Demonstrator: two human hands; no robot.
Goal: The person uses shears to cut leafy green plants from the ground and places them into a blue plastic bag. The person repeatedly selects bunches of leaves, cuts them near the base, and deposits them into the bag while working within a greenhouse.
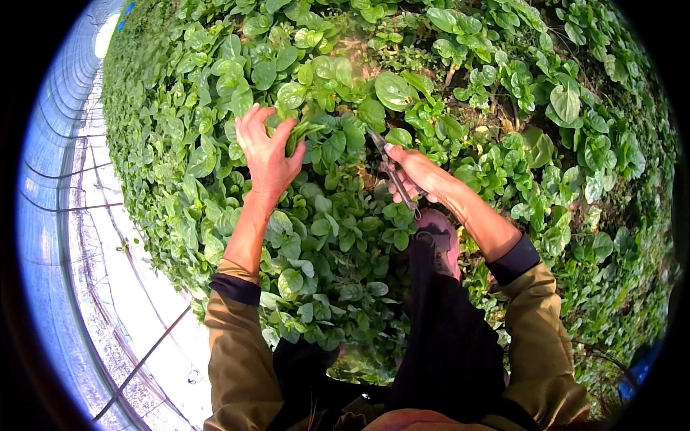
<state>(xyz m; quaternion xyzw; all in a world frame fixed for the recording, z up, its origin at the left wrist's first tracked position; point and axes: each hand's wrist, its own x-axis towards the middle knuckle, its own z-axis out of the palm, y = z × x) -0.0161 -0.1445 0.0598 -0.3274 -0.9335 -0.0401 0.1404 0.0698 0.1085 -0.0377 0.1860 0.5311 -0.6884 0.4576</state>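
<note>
My left hand [268,156] is closed around a small bunch of green stems [306,128] that stick out between thumb and fingers. My right hand [423,173] grips a pair of metal hand shears [400,186] by the handles, thumb on top. The blades point up and to the left, their tips among the leaves; how far apart they are is hard to tell. Between and below both hands grows a dense stand of glossy, round-leaved greens [323,226] that look like Malabar spinach. A large leaf [392,90] stands just beyond the shears.
My pink shoe [448,253] and dark trouser leg [442,323] stand among the plants. On the left run the greenhouse's plastic film wall [48,161] and a metal rod [145,360]. Bare soil [474,116] shows between plants at upper right. Something blue [640,372] lies at lower right.
</note>
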